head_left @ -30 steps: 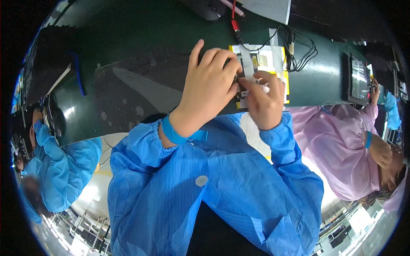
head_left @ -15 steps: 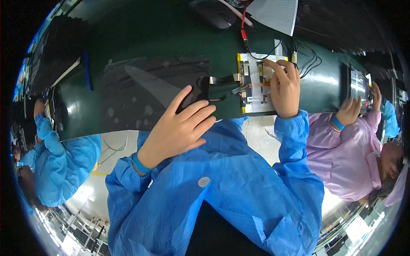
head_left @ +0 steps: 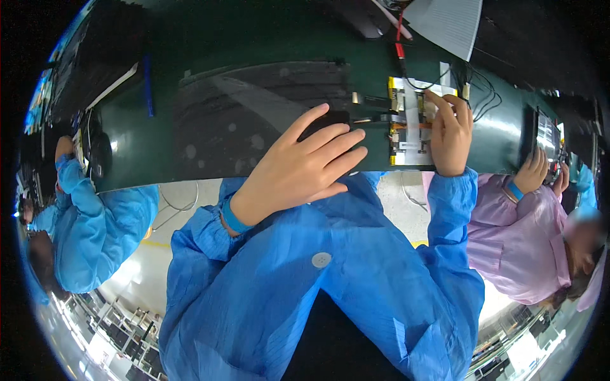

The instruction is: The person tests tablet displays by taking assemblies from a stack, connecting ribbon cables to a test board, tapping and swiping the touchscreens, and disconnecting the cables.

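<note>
My left hand (head_left: 302, 164) is open, palm down, with its fingers spread over the right end of a dark, glossy flat panel (head_left: 235, 130). Just right of this panel is a flat electronics assembly (head_left: 400, 154) with yellow edges, small circuit parts and strips of whitish tape. Short flat cables (head_left: 375, 101) bridge the gap between the two. My right hand (head_left: 452, 134) sits on the right part of the assembly, its fingers bent and closed. Whatever is under those fingertips is hidden. A red and black lead (head_left: 399, 51) runs to the assembly's top edge.
Dark green mat (head_left: 133, 152) covers the table. At the back are a dark computer mouse (head_left: 359, 19) and a white sheet (head_left: 445, 25). A blue stick (head_left: 149, 86) lies at the left. Black wires (head_left: 486, 95) loop at the right. Co-workers sit on both sides.
The whole view has shifted, so most things appear farther right. My left hand and the panel look slightly farther from me relative to the assembly. My right hand stays on the assembly.
</note>
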Demonstrator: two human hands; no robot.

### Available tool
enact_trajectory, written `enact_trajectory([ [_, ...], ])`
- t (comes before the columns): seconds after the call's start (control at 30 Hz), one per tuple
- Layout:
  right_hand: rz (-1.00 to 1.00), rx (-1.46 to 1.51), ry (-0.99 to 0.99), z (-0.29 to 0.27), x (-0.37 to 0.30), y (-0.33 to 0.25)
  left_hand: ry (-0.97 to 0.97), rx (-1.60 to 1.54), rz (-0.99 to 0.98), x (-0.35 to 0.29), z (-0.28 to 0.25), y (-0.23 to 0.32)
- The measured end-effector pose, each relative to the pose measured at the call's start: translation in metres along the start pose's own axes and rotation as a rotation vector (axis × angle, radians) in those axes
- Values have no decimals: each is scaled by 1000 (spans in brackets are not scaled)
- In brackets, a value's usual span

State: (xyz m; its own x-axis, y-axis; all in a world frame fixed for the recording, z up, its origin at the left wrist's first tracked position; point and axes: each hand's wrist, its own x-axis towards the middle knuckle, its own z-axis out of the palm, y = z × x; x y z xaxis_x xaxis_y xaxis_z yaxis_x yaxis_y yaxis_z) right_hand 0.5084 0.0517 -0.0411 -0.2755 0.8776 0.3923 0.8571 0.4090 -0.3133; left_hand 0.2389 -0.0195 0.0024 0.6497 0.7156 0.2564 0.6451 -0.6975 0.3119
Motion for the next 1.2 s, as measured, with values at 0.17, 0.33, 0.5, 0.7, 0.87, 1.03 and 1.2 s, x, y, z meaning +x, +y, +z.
enact_trajectory([
  [0.17, 29, -9, -23, -2, -1, 1, 130, 8, -165, -36, -37, -17],
  [0.33, 23, -19, -58, -2, 2, -1, 404, 42, -524, -93, -61, -50],
  [0.5, 27, -13, -61, -6, -1, -1, 522, -73, -710, -117, -62, -70],
  [0.7, 53, 2, 66, -15, -8, -12, 325, 14, -482, -90, -47, -55],
  [0.87, 79, -17, 180, -17, -14, -33, 200, -98, -124, -59, -25, -41],
  [1.03, 58, 60, 210, -22, -16, -70, 229, 271, -335, -107, -55, -71],
  [1.2, -22, 304, 228, -13, -13, -128, 512, 206, -720, -154, -58, -87],
])
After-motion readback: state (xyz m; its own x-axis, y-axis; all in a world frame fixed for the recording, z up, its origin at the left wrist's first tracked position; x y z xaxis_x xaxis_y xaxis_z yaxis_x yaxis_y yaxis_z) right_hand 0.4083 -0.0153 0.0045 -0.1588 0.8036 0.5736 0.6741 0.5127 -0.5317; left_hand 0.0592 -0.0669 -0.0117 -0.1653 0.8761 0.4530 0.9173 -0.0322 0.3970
